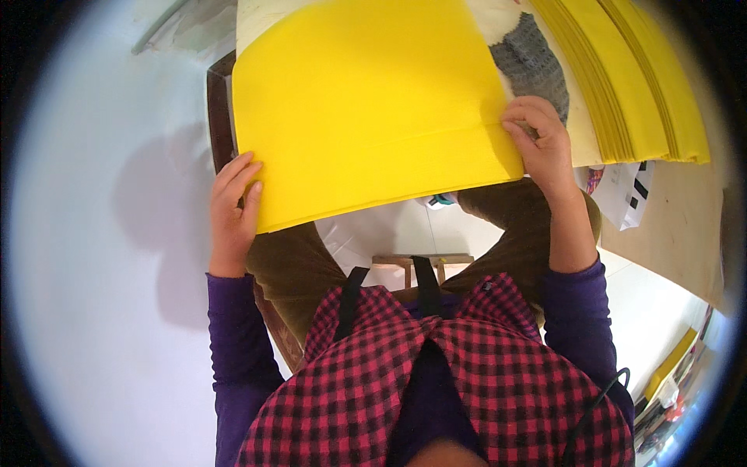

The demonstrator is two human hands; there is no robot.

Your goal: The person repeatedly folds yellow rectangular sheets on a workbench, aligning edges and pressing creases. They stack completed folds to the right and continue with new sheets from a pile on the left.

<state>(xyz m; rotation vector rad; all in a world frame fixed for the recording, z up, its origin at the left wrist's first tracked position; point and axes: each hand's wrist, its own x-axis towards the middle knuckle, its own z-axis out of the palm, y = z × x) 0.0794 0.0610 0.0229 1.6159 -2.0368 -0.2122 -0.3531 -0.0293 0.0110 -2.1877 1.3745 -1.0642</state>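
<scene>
A wide yellow cloth-like sheet (366, 117) lies in front of me, its near edge reaching over my lap. Along that edge more than one layer shows, and a faint crease crosses it toward the right. At its left edge is my left hand (235, 194), fingers lying against the side and thumb held apart from them. On the opposite edge, my right hand (541, 140) has thumb and forefinger brought together at the sheet's border, the other fingers curled. What lies under the sheet is mostly hidden.
Stacks of folded yellow material (622, 86) lie at the far right. A dark grey cloth (533, 66) sits between them and the sheet. Below the stacks is a white bag (625, 194) with black marks. A pale wall (101, 233) stands at left; a wooden stool (405, 261) shows between my legs.
</scene>
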